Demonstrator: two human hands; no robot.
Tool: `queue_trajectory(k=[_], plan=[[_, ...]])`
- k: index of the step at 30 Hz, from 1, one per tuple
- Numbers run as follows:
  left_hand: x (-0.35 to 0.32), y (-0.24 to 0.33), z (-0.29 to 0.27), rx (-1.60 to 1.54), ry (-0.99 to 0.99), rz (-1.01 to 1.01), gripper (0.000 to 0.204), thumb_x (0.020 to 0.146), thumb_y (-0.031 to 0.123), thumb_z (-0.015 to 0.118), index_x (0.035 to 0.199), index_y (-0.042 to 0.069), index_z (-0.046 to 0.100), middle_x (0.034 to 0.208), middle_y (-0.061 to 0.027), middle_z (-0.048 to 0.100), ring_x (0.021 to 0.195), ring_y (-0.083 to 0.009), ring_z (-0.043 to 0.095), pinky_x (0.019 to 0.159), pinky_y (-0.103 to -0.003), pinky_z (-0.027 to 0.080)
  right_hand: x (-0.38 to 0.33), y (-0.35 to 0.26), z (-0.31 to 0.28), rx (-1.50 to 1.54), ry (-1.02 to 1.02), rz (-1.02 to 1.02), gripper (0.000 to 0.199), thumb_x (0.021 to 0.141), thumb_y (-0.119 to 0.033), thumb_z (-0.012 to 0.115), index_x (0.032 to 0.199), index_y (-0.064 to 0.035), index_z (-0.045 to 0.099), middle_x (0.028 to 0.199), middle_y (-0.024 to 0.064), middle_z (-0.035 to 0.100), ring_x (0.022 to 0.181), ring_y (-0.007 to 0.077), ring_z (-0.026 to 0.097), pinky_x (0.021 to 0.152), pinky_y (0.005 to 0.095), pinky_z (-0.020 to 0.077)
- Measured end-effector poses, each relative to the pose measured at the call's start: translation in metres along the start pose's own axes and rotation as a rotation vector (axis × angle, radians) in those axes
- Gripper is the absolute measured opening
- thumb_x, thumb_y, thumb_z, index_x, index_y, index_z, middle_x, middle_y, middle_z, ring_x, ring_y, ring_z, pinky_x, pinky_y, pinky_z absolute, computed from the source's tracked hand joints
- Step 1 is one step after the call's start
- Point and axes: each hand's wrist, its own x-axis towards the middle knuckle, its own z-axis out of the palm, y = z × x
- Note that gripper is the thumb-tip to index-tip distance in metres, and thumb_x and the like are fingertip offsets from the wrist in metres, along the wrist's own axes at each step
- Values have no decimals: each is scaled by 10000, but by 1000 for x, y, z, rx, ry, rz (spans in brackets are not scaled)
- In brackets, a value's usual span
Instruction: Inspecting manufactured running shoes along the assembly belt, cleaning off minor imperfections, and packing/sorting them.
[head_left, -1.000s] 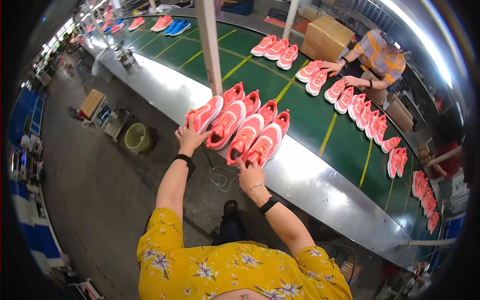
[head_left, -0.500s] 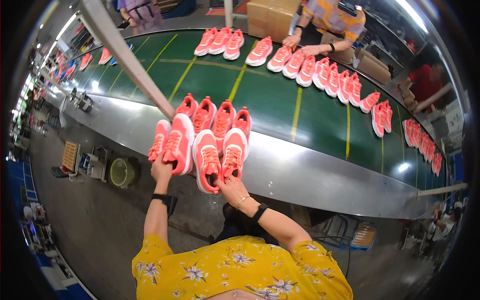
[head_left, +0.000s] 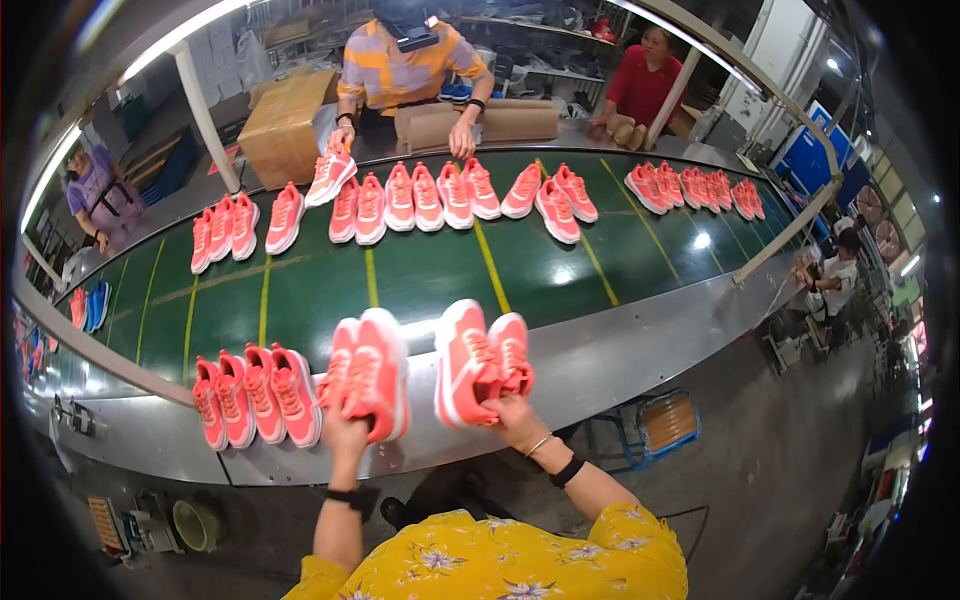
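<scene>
My left hand (head_left: 345, 437) grips a pair of coral sneakers (head_left: 378, 375) with white soles by their heel ends, toes pointing away from me. To its right, my right hand (head_left: 522, 424) is closed on the heels of another pair of coral sneakers (head_left: 470, 365), fingers at the shoe openings. Both pairs are held over the metal ledge (head_left: 600, 365) along the belt's near side, slightly blurred. Left of my left hand, several matching sneakers (head_left: 262, 395) stand in a row on the ledge.
A green conveyor belt (head_left: 430, 275) with yellow lines carries several coral sneakers (head_left: 430, 195). Across it, a person in a checked shirt (head_left: 400, 75) lifts one sneaker (head_left: 331, 176). A cardboard box (head_left: 283, 130) stands behind the belt. A slanted post (head_left: 110, 350) rises at the left; a stool (head_left: 668, 425) stands below the ledge.
My view has turned right. Both held pairs have moved from in front of the standing row to its right, and they are farther apart. The person opposite has raised a sneaker.
</scene>
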Motion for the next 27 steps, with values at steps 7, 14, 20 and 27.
queue_trajectory(k=[7,14,20,27], plan=[[-21,41,196,560,-325,238,626,758,187,652,1355,111,483,913,-241,678,839,-416,668,758,-497,524,-40,116,-24,-352,-241,381,331,786,-139,723,1101,-192,635,976,145,647,965,356,614,847,447,518],[-5,65,161,231,-713,225,518,881,265,621,1320,42,462,981,-246,674,906,-433,654,803,-522,510,-37,151,-10,-348,-178,346,345,762,-107,720,1097,-158,654,870,161,668,856,371,636,787,477,502],[54,41,83,-190,-483,-124,283,850,161,625,1120,76,630,1008,-194,685,944,-389,649,807,-502,507,-34,114,-25,-357,-204,412,387,757,-68,703,1133,-144,649,950,185,645,960,374,598,858,476,480],[186,-121,-60,838,208,-224,522,854,430,664,1161,11,614,1007,-177,682,1046,-362,597,904,-482,446,8,8,12,-293,430,414,128,861,-10,634,978,-43,676,941,132,638,942,324,609,872,411,475]])
